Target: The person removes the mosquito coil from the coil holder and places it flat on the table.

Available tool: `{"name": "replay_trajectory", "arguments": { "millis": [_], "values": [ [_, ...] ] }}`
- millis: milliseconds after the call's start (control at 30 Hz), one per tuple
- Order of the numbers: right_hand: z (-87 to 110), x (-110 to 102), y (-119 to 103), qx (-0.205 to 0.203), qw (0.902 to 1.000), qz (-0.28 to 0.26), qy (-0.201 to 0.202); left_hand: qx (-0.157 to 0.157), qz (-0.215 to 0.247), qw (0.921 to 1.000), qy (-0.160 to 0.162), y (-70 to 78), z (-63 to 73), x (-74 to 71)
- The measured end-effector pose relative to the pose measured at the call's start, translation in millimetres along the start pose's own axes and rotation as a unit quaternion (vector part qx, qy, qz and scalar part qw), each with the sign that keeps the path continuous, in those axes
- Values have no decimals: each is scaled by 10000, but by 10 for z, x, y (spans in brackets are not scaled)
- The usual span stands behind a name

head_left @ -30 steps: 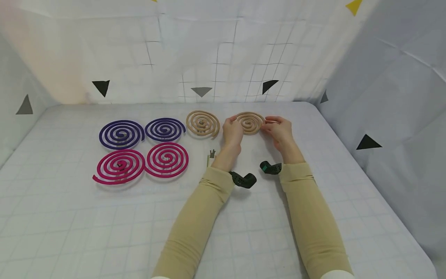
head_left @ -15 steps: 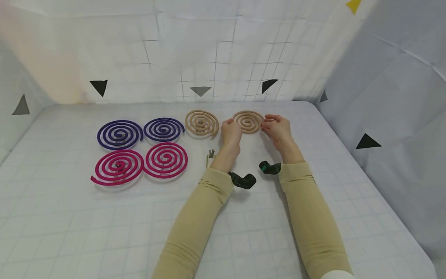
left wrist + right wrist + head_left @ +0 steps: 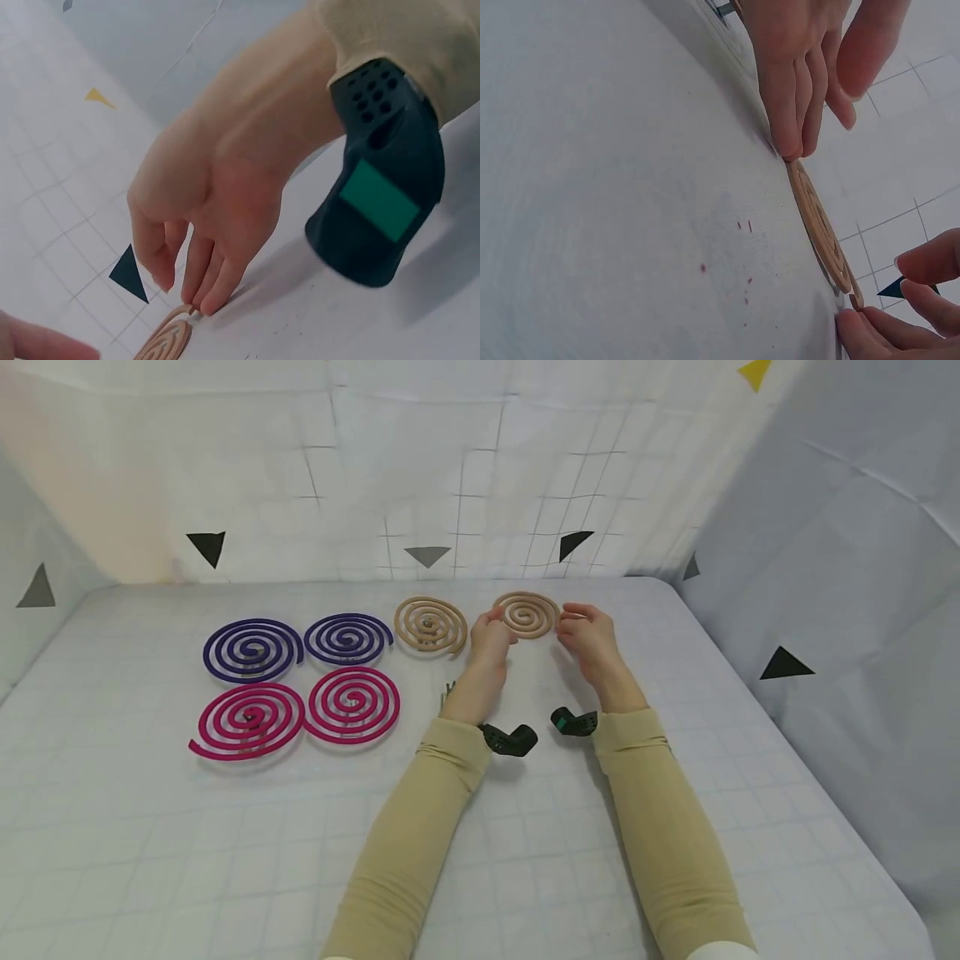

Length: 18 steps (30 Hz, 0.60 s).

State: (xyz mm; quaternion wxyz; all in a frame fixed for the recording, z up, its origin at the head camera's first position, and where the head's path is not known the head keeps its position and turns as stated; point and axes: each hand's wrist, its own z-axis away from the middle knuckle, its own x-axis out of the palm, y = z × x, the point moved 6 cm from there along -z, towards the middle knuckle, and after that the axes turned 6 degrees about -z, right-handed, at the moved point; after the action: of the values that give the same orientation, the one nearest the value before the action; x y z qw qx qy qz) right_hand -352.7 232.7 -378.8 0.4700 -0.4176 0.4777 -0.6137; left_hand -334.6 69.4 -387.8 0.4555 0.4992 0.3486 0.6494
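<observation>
A tan mosquito coil (image 3: 527,614) lies at the back right between the two hands. My left hand (image 3: 489,652) is at its near left edge, and my right hand (image 3: 588,639) is at its right edge. Seen from the right wrist, the straight fingertips of the left hand (image 3: 795,67) meet one edge of the coil (image 3: 819,229), thumb held apart. The fingers of the right hand (image 3: 922,315) reach the coil's other end, thumb raised away. From the left wrist, the right hand (image 3: 225,180) points its long fingers down at the coil's tail.
Another tan coil (image 3: 430,625) lies left of the hands. Further left are two purple coils (image 3: 253,650) and two pink coils (image 3: 354,705). A small metal piece (image 3: 447,692) is partly hidden by the left wrist. White sheeting (image 3: 247,468) rises behind the table.
The tan coil between the hands has shifted slightly away and to the left, with both hands moving along with it. The whole head view has also drifted a little. The other coils keep their arrangement.
</observation>
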Motion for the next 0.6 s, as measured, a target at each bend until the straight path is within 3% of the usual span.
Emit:
{"name": "replay_trajectory", "arguments": {
  "millis": [233,500,600],
  "values": [
    [8,40,6,-8,9998,90,-176,-32,21,9997,-260,4,-33,-7],
    [13,101,7,-15,10000,47,-55,139,-522,9985,98,-3,54,23],
    [18,119,8,-16,10000,77,0,114,-428,9989,136,-13,46,38]
  ]
}}
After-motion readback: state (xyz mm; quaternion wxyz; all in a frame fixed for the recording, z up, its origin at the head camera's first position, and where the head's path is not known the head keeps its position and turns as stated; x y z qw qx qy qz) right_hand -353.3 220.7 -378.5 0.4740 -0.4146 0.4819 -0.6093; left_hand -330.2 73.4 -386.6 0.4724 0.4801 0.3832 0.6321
